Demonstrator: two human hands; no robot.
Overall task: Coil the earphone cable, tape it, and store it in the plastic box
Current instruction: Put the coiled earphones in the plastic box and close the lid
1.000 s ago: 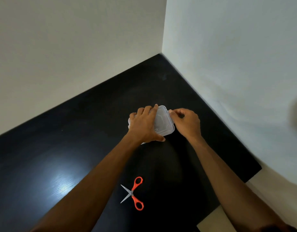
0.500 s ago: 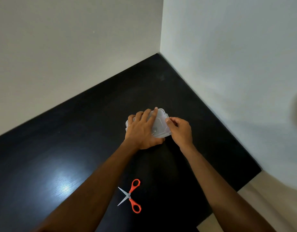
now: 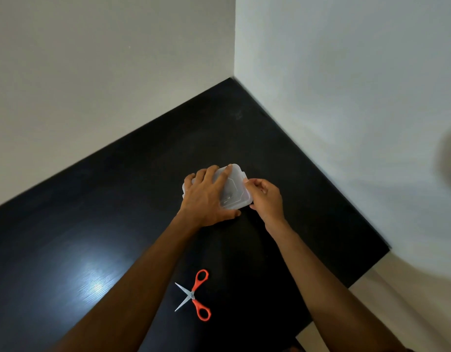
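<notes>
Left hand (image 3: 206, 196): flat, pressing translucent rectangular plastic box (image 3: 236, 190) onto black bench (image 3: 117, 199).
Right hand (image 3: 266, 199): pinching box's right rim.
Advice: probably best to hold steady, working rim corner by corner.

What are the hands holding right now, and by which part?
The plastic box: the left hand presses flat on top, the right hand pinches its right edge.
</notes>
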